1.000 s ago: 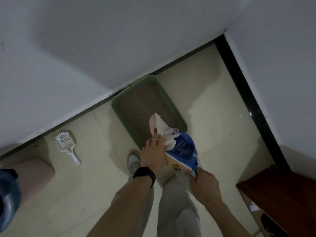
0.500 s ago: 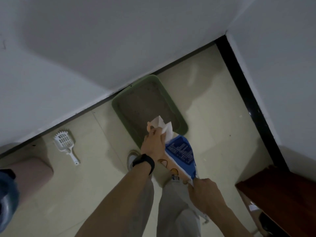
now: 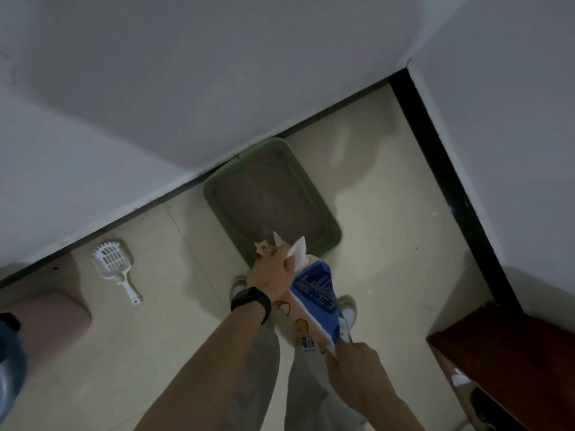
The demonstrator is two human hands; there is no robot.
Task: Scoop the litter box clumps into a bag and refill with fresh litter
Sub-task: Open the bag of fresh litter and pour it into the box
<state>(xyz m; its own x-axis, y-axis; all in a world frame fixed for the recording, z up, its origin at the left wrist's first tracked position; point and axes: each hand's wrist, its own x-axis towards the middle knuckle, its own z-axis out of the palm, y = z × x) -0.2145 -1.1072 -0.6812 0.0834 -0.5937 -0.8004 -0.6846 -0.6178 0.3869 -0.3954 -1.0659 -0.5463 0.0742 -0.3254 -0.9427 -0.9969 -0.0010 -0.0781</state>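
Head view: left hand (image 3: 273, 272) grips the bag (image 3: 314, 293) at its crumpled top, right hand (image 3: 351, 365) clutches the bottom corner, mouth tilted over the box (image 3: 211, 188), near rim, mid-frame. Grey litter (image 3: 267, 194) inside. Scoop (image 3: 115, 269) far left; open floor (image 3: 389, 228) right.

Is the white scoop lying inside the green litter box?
No, the white scoop lies on the floor, apart from the green litter box and to its left in the view.
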